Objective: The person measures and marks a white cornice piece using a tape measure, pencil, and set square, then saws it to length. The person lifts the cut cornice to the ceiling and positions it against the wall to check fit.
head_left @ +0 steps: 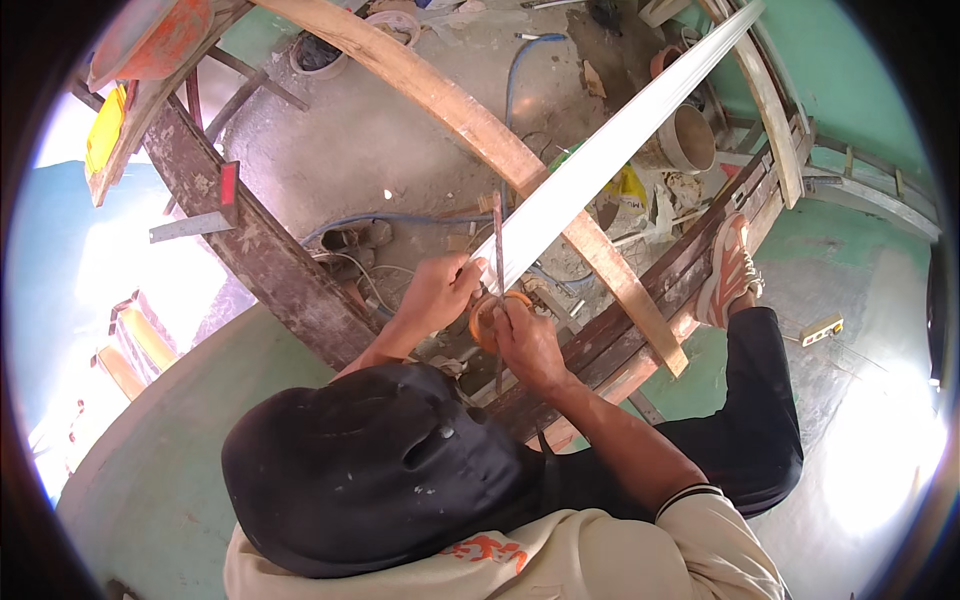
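A long white ribbed strip [610, 160] runs diagonally from the upper right toward my hands. My left hand [441, 292] is closed around its near end, thumb and fingers bent. My right hand [530, 345], just to the right and lower, grips a tool with a curved orange handle [484, 323]. A narrow rusty bar [498, 240], apparently part of that tool, crosses the white strip near my left fingers; the tool's full shape is hidden by my hands. A wooden plank [430, 105] lies crosswise beneath the white strip.
Dark weathered boards [270, 280] form raised edges around me, my shoe [722, 270] resting on one. An L-shaped metal piece [190, 225] sits at left. Below are buckets [685, 138], blue hose [514, 75] and debris. A green wall [860, 90] and socket strip [820, 330] are at right.
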`<state>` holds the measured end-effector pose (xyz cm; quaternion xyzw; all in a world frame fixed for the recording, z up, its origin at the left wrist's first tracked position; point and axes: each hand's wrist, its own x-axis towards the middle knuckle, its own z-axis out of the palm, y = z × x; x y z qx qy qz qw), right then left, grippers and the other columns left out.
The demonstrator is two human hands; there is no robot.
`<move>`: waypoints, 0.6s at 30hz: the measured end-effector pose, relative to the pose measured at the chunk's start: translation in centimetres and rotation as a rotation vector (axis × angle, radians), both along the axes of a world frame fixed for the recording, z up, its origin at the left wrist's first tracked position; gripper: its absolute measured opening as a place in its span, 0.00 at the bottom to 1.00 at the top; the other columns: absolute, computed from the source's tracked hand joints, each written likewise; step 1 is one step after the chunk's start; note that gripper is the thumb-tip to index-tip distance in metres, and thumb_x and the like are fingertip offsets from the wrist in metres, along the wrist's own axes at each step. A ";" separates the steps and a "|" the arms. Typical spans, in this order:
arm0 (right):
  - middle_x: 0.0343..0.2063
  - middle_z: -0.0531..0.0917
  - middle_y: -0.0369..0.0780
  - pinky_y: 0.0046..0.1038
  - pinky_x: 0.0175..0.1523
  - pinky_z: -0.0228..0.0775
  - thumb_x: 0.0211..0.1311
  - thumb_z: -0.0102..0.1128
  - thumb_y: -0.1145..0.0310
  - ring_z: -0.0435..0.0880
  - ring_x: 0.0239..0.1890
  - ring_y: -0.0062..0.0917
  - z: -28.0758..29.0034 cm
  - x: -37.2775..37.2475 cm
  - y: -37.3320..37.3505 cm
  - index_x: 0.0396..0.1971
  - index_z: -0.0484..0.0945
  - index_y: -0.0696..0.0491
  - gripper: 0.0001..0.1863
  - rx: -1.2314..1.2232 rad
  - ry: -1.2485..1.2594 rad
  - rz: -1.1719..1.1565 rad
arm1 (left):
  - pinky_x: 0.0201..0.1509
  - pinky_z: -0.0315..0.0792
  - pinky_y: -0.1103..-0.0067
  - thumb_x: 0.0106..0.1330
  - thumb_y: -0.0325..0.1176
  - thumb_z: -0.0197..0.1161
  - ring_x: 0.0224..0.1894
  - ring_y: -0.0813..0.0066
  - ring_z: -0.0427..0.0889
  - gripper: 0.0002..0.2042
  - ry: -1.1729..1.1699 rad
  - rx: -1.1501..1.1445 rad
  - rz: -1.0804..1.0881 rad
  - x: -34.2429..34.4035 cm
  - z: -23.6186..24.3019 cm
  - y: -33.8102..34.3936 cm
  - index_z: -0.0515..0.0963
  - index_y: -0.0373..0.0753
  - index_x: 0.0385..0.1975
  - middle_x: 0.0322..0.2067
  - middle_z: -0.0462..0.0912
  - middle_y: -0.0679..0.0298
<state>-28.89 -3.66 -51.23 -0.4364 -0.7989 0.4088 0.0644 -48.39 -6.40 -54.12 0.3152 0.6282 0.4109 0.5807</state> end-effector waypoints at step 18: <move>0.21 0.82 0.48 0.45 0.30 0.75 0.75 0.56 0.67 0.84 0.25 0.49 0.1 0.1 -0.5 0.37 0.72 0.55 0.08 -0.007 -0.054 0.004 | 0.25 0.72 0.79 0.79 0.41 0.58 0.20 0.83 0.77 0.19 0.050 0.007 -0.031 -0.2 -0.9 -0.1 0.78 0.28 0.32 0.22 0.81 0.64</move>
